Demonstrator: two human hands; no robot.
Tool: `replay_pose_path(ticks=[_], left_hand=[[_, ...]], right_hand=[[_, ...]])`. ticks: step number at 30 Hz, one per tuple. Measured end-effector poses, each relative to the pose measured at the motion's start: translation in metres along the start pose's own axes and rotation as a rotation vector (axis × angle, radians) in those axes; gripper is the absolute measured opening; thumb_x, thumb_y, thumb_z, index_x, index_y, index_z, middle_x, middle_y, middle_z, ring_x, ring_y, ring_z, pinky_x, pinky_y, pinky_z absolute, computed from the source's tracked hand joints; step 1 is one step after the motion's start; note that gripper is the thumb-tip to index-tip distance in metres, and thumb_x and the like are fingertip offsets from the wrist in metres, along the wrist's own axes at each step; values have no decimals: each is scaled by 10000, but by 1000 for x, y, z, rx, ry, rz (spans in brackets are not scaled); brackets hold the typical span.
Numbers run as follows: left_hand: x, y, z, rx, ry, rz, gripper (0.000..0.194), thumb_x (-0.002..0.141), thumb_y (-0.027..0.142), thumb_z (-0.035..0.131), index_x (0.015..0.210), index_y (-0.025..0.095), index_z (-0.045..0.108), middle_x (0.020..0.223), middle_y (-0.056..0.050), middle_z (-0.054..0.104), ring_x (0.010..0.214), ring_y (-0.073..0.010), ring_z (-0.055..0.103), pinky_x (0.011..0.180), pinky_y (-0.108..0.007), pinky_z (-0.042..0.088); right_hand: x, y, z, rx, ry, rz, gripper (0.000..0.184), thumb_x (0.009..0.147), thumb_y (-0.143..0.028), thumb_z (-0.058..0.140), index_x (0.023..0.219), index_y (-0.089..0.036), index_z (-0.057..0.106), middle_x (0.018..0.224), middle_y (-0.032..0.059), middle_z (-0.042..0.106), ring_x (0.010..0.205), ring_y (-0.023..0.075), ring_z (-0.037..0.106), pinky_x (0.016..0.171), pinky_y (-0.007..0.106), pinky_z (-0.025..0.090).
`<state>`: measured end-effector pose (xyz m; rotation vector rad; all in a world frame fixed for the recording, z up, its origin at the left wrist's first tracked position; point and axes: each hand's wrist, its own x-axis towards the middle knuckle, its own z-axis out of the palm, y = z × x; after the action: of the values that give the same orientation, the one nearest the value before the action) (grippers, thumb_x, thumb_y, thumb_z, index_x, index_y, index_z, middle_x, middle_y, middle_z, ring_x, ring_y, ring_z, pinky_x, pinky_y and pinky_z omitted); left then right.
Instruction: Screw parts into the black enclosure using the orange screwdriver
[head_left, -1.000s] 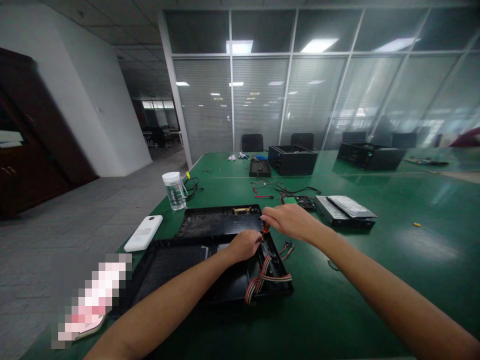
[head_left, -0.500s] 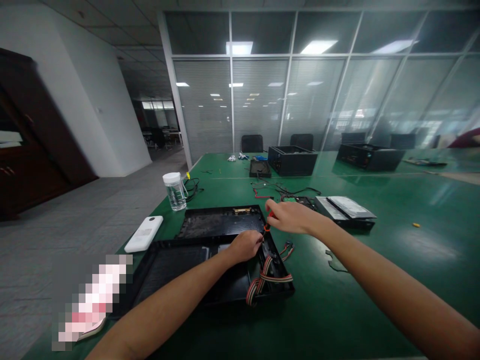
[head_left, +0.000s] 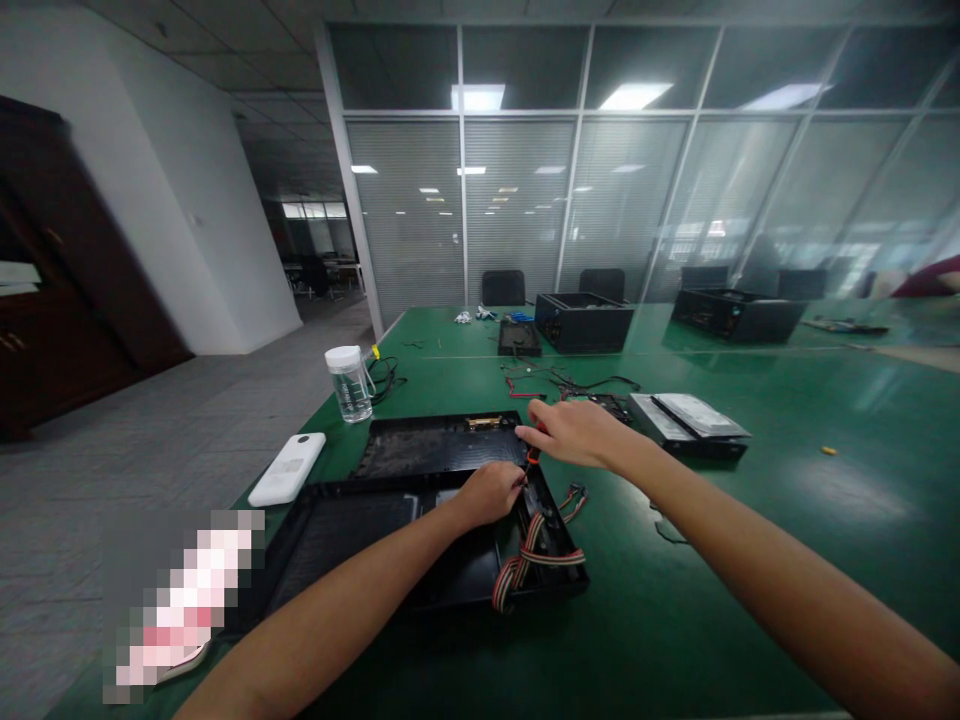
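My right hand point(head_left: 568, 432) grips a red-handled screwdriver point(head_left: 533, 456) from above, holding it almost upright. Its tip points down into the far right corner of a black computer case panel point(head_left: 352, 520). My left hand point(head_left: 491, 492) is closed, fingertips pinched beside the lower end of the screwdriver; what they hold is hidden. A bundle of striped red, black and white cables point(head_left: 534, 553) lies over the panel's right side. Just behind is a second flat black panel point(head_left: 427, 447) with a brass-coloured strip point(head_left: 484, 424) on it.
To the left stand a clear bottle with white lid point(head_left: 350, 385), a white power bank point(head_left: 288, 470) and a blurred-out item. Drives point(head_left: 690, 425) lie stacked to the right, near loose cables point(head_left: 600, 382). Black computer cases point(head_left: 583, 322) stand farther back on the green table point(head_left: 750, 600).
My right hand has shifted slightly left and its fingers have turned about the screwdriver handle, the forefinger now stretched out more. My left hand stays in place.
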<state>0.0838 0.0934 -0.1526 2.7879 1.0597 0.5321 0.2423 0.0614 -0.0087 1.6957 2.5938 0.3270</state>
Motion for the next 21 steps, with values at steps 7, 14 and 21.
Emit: replay_pose_path(ticks=[7, 14, 21], left_hand=[[0, -2, 1, -21, 14, 26, 137, 807, 124, 464, 879, 146, 579, 841, -57, 610, 821, -176, 564, 771, -265, 420], [1, -2, 3, -22, 34, 43, 145, 805, 124, 456, 871, 146, 583, 838, -57, 613, 811, -177, 560, 763, -267, 426], [-3, -8, 3, -40, 71, 140, 162, 824, 131, 452, 919, 144, 583, 887, -62, 609, 854, -169, 550, 818, -271, 422]], right_hand=[[-3, 1, -1, 6, -38, -13, 483, 887, -492, 243, 993, -155, 571, 887, 143, 662, 819, 262, 620, 679, 331, 404], [-2, 4, 9, 24, 31, 82, 587, 886, -526, 210, 803, -131, 637, 836, 186, 653, 821, 279, 612, 691, 344, 402], [-14, 63, 94, 1097, 232, 149, 449, 847, -558, 346, 789, -172, 568, 497, -40, 445, 432, 103, 416, 438, 222, 336]])
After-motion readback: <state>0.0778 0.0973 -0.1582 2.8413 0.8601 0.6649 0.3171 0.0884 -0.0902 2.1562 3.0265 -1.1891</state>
